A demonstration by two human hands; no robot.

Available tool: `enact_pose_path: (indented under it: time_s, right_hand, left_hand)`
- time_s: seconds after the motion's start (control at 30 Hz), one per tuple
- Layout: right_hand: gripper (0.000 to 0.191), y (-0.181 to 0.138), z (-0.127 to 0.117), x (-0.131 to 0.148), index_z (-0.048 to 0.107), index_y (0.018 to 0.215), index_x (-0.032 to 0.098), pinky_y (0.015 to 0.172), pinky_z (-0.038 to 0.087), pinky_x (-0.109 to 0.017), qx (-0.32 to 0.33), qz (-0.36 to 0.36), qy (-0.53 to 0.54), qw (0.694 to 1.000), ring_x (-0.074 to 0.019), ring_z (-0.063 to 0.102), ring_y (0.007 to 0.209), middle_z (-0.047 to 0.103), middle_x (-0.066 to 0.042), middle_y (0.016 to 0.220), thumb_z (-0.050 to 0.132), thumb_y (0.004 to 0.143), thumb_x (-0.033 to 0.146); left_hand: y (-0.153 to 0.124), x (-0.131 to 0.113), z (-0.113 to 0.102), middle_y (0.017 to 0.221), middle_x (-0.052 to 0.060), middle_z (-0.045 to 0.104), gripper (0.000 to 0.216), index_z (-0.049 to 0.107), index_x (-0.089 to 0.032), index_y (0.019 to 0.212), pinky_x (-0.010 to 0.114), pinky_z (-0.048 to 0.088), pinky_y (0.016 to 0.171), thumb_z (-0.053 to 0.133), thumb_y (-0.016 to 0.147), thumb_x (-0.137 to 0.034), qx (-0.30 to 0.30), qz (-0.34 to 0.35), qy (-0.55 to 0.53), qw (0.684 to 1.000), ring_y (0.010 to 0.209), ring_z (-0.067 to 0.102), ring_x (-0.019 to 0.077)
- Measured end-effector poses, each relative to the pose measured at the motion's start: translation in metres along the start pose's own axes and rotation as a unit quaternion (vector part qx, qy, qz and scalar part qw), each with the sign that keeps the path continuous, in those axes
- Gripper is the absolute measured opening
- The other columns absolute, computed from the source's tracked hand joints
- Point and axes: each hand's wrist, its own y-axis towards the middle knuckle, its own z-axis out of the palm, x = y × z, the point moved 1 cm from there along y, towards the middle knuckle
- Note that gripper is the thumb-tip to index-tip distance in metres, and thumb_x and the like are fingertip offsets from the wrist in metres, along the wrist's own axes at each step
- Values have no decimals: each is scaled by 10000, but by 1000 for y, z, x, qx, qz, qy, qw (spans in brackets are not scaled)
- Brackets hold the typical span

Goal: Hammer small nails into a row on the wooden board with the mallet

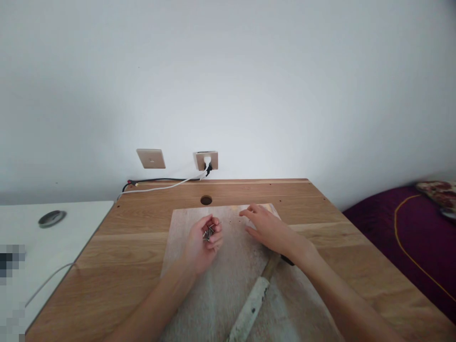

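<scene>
Palm up and fingers curled, my left hand (204, 244) cups several small metal nails (208, 232) above the board. My right hand (268, 228) hovers over the board's far right part, palm down, thumb and fingers apart, with nothing visible in it. Below both hands lies a pale, worn wooden board (221, 294), with a few tiny dark spots between the hands. A hammer (249, 308) rests slantwise on it, its whitish worn grip toward me. Its dark head is partly hidden by my right wrist.
The board lies on a wooden desk (117, 266) with a round cable hole (206, 200). A white cable (160, 188) and a black one run along the back to a wall socket (213, 161). At left stands a white table (89, 213); at right, a purple-covered surface (377, 223).
</scene>
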Motion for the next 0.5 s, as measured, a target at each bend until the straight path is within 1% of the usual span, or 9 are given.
enact_pose_path:
  time_s: [0.07,0.13,0.2,0.27,0.3,0.37,0.43,0.5]
  right_hand:
    - [333,3,8,-4,711,1201,110,1004,469,-375,23,-11,-21,999,-294,630,1184,670,-186,1224,563,915,28]
    - [330,8,15,-3,728,1147,128,991,469,-351,46,-30,-39,998,-278,636,1160,677,-172,1194,530,913,5]
    - [313,14,18,1,731,1122,145,958,478,-328,65,-47,-52,995,-260,657,1112,693,-153,1155,508,941,21]
    - [286,19,19,5,733,1094,138,916,488,-323,81,-52,-62,993,-260,677,1066,711,-155,1106,504,955,39]
    - [270,20,19,6,737,1065,130,898,491,-325,87,-52,-67,993,-266,686,1048,718,-161,1078,506,956,45]
    - [253,22,17,7,741,1023,120,876,492,-334,98,-50,-70,991,-280,694,1034,724,-174,1049,508,954,51]
    - [279,20,13,9,729,1062,116,865,488,-338,101,-48,-65,992,-283,694,1046,722,-180,1070,485,953,35]
    - [300,16,11,13,693,1148,117,855,483,-326,102,-48,-48,993,-268,696,1051,720,-167,1101,485,949,37]
  left_hand:
    - [1,5,0,615,8,535,460,598,-120,703,132,273,340,341,1072,-220,-26,-4,6,1000,392,418,36]
    - [2,10,0,638,43,593,448,621,-117,723,139,391,389,364,1073,-228,-58,0,9,998,462,544,71]
    - [1,11,0,702,81,653,427,643,-118,760,169,531,518,390,1076,-254,-84,10,8,996,607,673,120]
    - [-1,10,0,794,122,701,415,663,-112,799,217,610,668,404,1077,-279,-103,15,6,995,752,737,164]
    - [-3,9,1,827,139,712,411,670,-106,815,236,624,716,408,1077,-285,-111,15,6,994,792,747,178]
    - [-8,6,2,846,159,717,399,678,-94,840,249,633,740,416,1075,-281,-127,13,8,992,794,748,186]
    - [-14,2,3,838,158,715,379,682,-90,866,246,635,727,424,1073,-274,-141,16,7,990,771,743,184]
    - [-21,-3,5,850,149,717,375,683,-92,889,236,636,734,418,1077,-278,-149,31,0,988,782,747,181]
